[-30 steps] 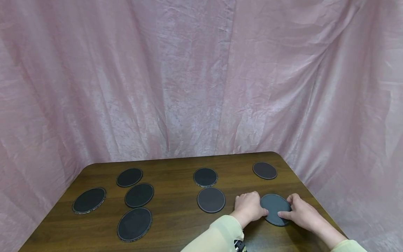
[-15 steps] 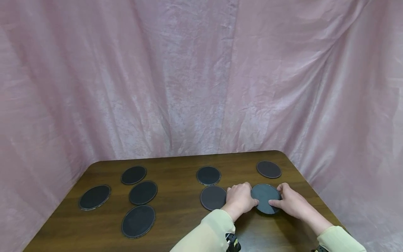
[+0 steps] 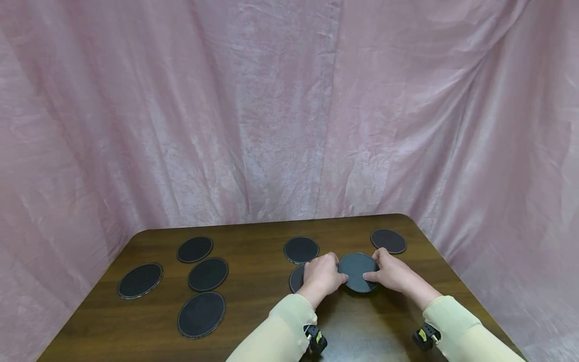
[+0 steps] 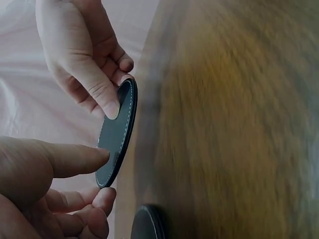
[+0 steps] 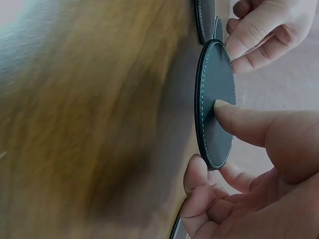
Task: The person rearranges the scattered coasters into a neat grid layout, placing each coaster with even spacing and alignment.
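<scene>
A round black coaster with pale stitching round its edge is held between my two hands, slightly above the table. My left hand pinches its left edge, thumb on top and fingers beneath. On the opposite edge, my right hand grips with the thumb laid on the upper face. In the right wrist view the raised coaster shows both thumbs on it. Beside my left hand lies another dark coaster, partly hidden by that hand. A further coaster is just behind it.
The brown wooden table also bears a coaster at the far right. On the left lie several more: a far coaster, a middle one, a near one and an outer one. Pink curtain hangs behind.
Both hands have carried the coaster leftward and away from me, up off the table. My left hand now covers part of the coaster beside it. The view has shifted slightly.
</scene>
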Motion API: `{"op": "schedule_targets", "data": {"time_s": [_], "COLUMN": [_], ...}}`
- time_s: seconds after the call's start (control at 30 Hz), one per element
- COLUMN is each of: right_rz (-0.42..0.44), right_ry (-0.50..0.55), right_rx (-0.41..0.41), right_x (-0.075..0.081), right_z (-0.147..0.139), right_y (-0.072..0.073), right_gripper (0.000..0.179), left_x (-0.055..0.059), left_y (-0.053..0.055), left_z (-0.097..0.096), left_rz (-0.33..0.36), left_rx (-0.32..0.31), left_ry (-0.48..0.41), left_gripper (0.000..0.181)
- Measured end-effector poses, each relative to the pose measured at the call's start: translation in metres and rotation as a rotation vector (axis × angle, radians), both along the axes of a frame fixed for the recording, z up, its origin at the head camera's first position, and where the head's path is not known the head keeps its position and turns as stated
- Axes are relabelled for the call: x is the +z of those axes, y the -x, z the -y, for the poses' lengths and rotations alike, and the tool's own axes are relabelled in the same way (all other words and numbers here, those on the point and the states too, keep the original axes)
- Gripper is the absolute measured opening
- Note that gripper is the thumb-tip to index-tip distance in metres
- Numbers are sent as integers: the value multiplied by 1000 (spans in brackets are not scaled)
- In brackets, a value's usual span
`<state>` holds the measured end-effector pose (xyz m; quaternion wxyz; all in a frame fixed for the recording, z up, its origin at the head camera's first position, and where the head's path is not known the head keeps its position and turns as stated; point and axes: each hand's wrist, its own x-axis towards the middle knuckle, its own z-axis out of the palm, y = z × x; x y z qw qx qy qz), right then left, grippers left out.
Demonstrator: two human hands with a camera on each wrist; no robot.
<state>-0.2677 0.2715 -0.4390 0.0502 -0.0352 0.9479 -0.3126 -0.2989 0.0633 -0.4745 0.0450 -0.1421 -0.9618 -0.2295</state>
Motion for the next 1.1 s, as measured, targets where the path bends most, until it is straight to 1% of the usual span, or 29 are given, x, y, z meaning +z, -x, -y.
{"op": "schedule_targets", "data": {"time_s": [0.07, 0.1, 0.17, 0.23, 0.27, 0.3, 0.33, 0.4, 0.43, 0.47, 0.57, 0.67, 0.73, 0.83, 0.97, 1.1], "right_rz": [0, -27, -40, -54, -60, -61, -40, -36, -32, -29, -15, -1, 2, 7, 9, 0], "right_ry": [0, -8, -18, -30, -36, -42, -42, -41, -39, -33, -3, 8, -1, -21, -44, -76], "right_rx": [11, 28, 49, 61, 66, 69, 62, 58, 58, 59, 58, 52, 63, 72, 74, 92], "right_x": [-7, -18, -37, -62, -77, -88, -93, -107, -110, -113, -114, -114, -114, -112, -112, -115], "right_z": [1, -3, -10, -20, -25, -29, -30, -34, -35, -35, -35, -34, -32, -29, -30, -32], "right_y": [10, 19, 37, 59, 72, 82, 88, 101, 105, 108, 108, 106, 103, 100, 101, 105], "right_gripper": [61, 62, 67, 71, 74, 75, 78, 80, 81, 81, 79, 71, 66, 62, 60, 59], "left_x": [-23, -34, -53, -59, -61, -60, -59, -53, -50, -49, -46, -48, -50, -53, -57, -60], "left_y": [18, 28, 45, 52, 54, 55, 55, 51, 49, 47, 45, 46, 47, 49, 52, 55], "left_z": [4, 5, 8, 10, 12, 13, 14, 16, 17, 18, 18, 17, 18, 21, 27, 31], "left_rz": [-22, -31, -36, -16, -7, 4, 10, 17, 21, 25, 51, 80, 87, 56, -6, -12], "left_rx": [3, 4, 12, 22, 25, 29, 33, 29, 26, 24, 23, 14, 4, 2, 34, 34], "left_ry": [-11, -13, -16, -16, -18, -14, -10, 0, 2, 3, 14, 23, 27, 32, 61, 84], "left_gripper": [33, 32, 31, 31, 31, 30, 30, 30, 29, 30, 30, 29, 28, 28, 28, 30]}}
